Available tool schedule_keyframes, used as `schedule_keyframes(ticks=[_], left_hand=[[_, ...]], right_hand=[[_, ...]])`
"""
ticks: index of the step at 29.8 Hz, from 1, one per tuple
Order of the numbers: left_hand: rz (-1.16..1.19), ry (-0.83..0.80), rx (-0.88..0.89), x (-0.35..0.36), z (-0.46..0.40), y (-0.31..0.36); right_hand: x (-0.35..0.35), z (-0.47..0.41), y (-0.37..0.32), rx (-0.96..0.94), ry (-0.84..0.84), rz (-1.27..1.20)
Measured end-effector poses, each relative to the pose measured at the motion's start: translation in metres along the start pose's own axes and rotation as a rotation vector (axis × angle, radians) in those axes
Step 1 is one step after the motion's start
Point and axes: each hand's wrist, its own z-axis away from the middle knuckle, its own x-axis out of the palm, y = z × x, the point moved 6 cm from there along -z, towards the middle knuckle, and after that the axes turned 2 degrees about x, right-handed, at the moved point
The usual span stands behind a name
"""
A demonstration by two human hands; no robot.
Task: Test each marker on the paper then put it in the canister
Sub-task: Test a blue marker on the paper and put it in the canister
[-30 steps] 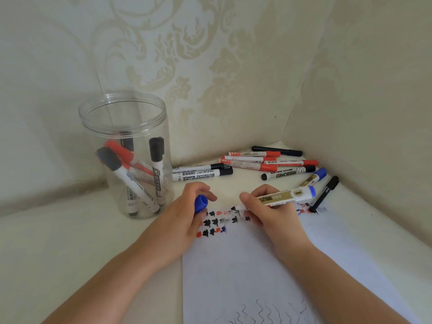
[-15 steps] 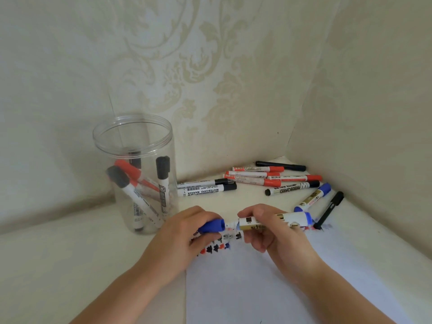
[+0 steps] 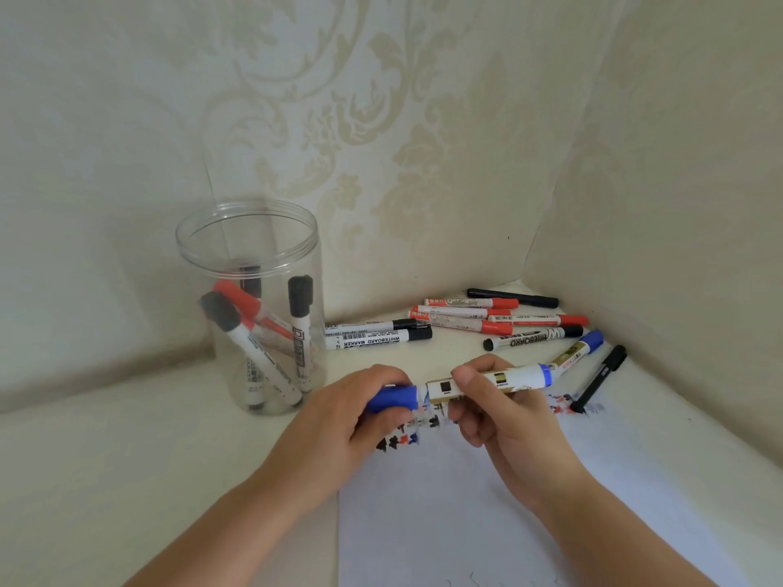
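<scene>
"Where is the blue marker (image 3: pixel 500 381)?"

"Up in both hands, just over the top of the paper (image 3: pixel 487 502); the right hand (image 3: pixel 495 410) pinches its white body; the left hand (image 3: pixel 360 413) curls round the blue cap (image 3: pixel 392 399); cap and body meet in the middle."

"Which way does it lie?"

"Flat, long way left to right; the cap end points left; the other blue end points right."

"And the canister (image 3: pixel 254 307)?"

"Off to the left, standing up, mouth open; the left hand is nearer, I think."
</scene>
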Motion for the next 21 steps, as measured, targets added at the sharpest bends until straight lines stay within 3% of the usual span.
schedule_keyframes(ticks=[4,11,21], left_hand=[[-0.008,-0.037,-0.029,0.007,0.002,-0.002],[-0.15,-0.024,0.098,0.011,0.002,0.003],[-0.085,0.036,0.126,0.003,0.007,0.02]], right_hand=[[0.007,0.001,0.003,0.023,-0.064,0.0],[0.01,0.003,0.003,0.065,-0.118,-0.085],[0.017,0.011,-0.009,0.021,-0.142,-0.123]])
